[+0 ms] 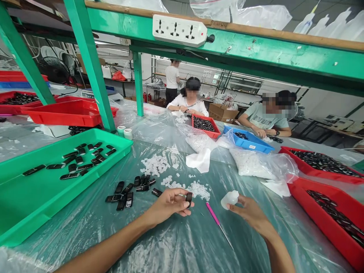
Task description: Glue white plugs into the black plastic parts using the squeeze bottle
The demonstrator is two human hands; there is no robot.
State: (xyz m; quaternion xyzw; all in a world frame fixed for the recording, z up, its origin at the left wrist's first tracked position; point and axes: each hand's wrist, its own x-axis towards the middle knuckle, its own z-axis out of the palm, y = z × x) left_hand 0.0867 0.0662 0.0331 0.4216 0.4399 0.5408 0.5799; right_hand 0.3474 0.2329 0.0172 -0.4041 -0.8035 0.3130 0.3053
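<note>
My left hand (pixel 170 204) pinches a small black glossy casing (pixel 189 199) upright between thumb and fingers. In my right hand (pixel 250 212) is a small white translucent bottle (pixel 229 200), tilted on its side with its base toward the left. Between the hands lies a thin tool with a pink handle (pixel 212 213) and a metal shaft. Just beyond my left hand are small white translucent pieces (pixel 199 189) in loose heaps. Left of that hand sits a cluster of similar black casings (pixel 122 196) on the plastic-covered table (pixel 159 246).
A green tray (pixel 25 216) with scattered black casings stands at left. Red trays (pixel 321 216) of black parts line the right. A blue tray (pixel 250 143) and a bag of white pieces (pixel 253 165) are farther back. A green shelf frame (pixel 119 26) crosses above; co-workers sit opposite.
</note>
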